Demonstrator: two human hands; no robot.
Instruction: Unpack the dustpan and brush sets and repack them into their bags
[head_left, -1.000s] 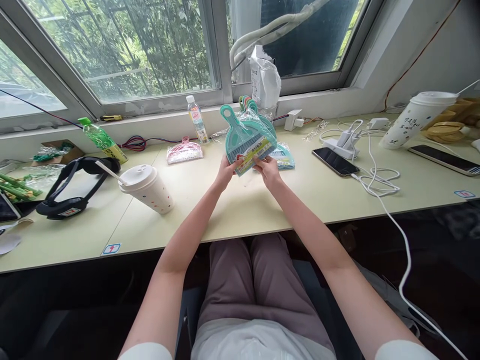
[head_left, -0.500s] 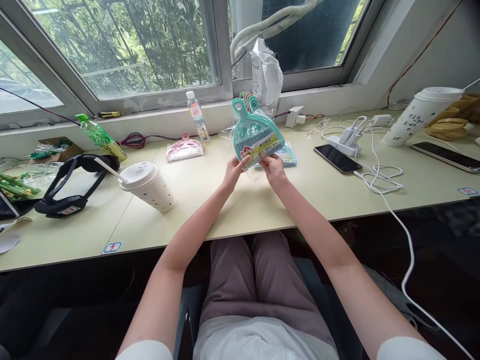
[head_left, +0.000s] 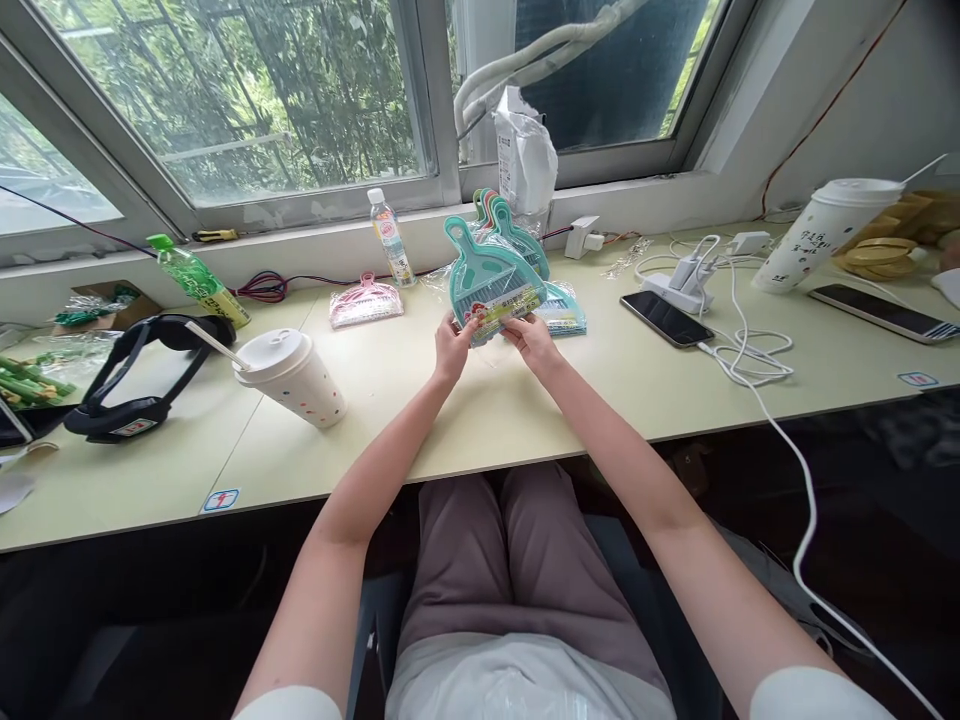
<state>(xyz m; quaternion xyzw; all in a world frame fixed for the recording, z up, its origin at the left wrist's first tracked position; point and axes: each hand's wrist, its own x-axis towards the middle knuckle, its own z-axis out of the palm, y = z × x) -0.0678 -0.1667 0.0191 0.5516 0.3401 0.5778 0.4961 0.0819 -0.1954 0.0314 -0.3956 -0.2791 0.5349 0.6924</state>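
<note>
Both hands hold a teal mini dustpan and brush set (head_left: 491,275) in clear wrapping, tilted with its handle up and to the left. My left hand (head_left: 453,348) grips its lower left corner, the thumb on the front. My right hand (head_left: 532,340) pinches the lower right edge. Just behind stand more dustpan sets (head_left: 517,232) with teal, orange and green handles, partly hidden. Another teal set (head_left: 564,312) lies on the table to the right of the held one. A pink dustpan set (head_left: 366,302) lies further left, wrapped in plastic.
A white paper cup (head_left: 292,378) with a straw stands left of my arms. A bottle (head_left: 391,240) and a torn white bag (head_left: 525,155) are near the window. To the right are a phone (head_left: 666,318), a power strip (head_left: 679,290) and loose white cables (head_left: 750,350).
The held dustpan set has shifted slightly left and lower with both hands and now stands a little apart from the sets behind. The view has also moved slightly.
</note>
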